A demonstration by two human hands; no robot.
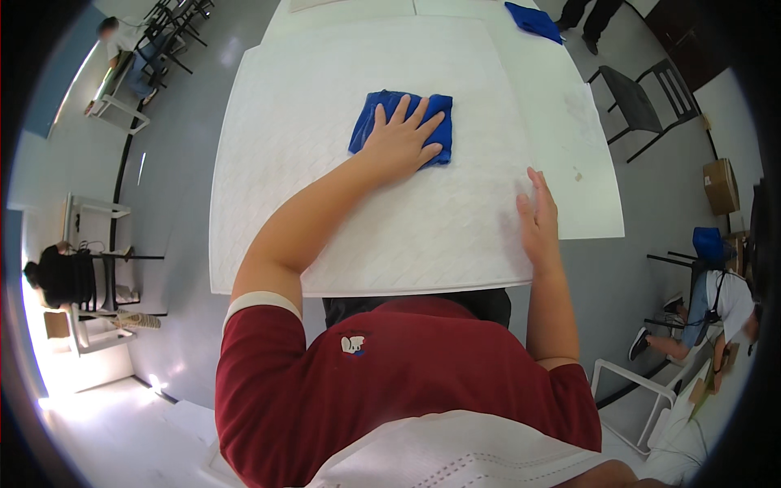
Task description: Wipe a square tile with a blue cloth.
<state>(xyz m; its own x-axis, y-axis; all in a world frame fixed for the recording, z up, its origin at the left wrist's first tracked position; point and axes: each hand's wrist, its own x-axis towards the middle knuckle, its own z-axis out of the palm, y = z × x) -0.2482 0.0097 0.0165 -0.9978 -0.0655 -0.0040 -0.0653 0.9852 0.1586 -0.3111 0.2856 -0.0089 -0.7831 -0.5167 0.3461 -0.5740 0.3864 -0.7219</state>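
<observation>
Filling the nearest part of the view, a white face mask (455, 447) hangs above a dark red shirt (399, 366) with a small white motif on its chest. Just beyond the shirt, a white quilted pad (390, 244) lies flat over most of a white table (582, 195), whose bare surface shows along the right side. At the pad's right edge, the right hand (539, 215) is turned on its side, its grip apart, fingers stretched forward and the thumb separate from them; whether it touches the pad I cannot tell. Farther in, the left hand (399, 150) is laid palm down with fingers spread, its grip apart, on a folded blue cloth (441, 110). That cloth lies on the pad, a little beyond its middle, its corners showing around the hand. A second blue cloth (533, 22) lies at the table's far right corner. Beyond the table, on the grey floor (179, 211), a black chair (637, 102) stands to the right, near a cardboard box (721, 185). Other people sit near both side walls, and dark-trousered legs (590, 20) stand beyond the second cloth.
</observation>
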